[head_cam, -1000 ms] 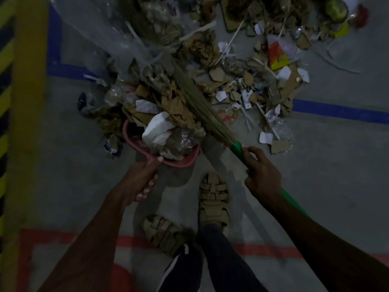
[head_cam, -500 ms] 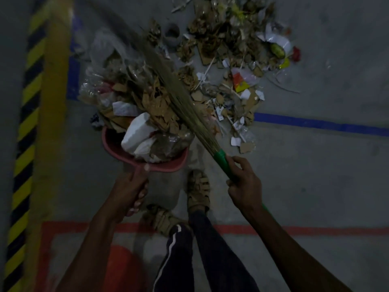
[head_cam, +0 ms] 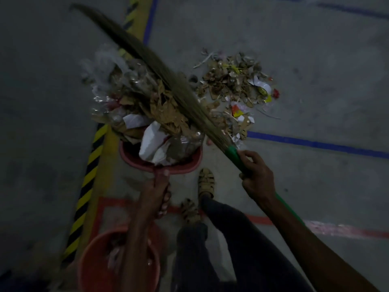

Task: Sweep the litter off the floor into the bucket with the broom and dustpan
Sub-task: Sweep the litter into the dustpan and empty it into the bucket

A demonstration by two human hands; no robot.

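Observation:
My left hand (head_cam: 156,194) grips the handle of a red dustpan (head_cam: 130,158), held off the floor and heaped with cardboard scraps, white paper and clear plastic. My right hand (head_cam: 255,178) holds the green handle of a grass broom (head_cam: 168,79), whose bristles lie across the top of the heap and reach up to the left. An orange bucket (head_cam: 92,253) stands at the lower left, under my left forearm, with some scraps inside. More litter (head_cam: 233,85) lies on the floor beyond the broom.
A yellow-and-black hazard stripe (head_cam: 88,182) runs up the floor on the left. Blue tape lines (head_cam: 315,144) and a red line (head_cam: 336,229) mark the grey concrete. My two sandalled feet (head_cam: 205,182) stand between the bucket and the litter.
The loaded dustpan has risen off the floor and the view has pulled back. The orange bucket has come into sight at lower left. The broom stays pressed on the heap.

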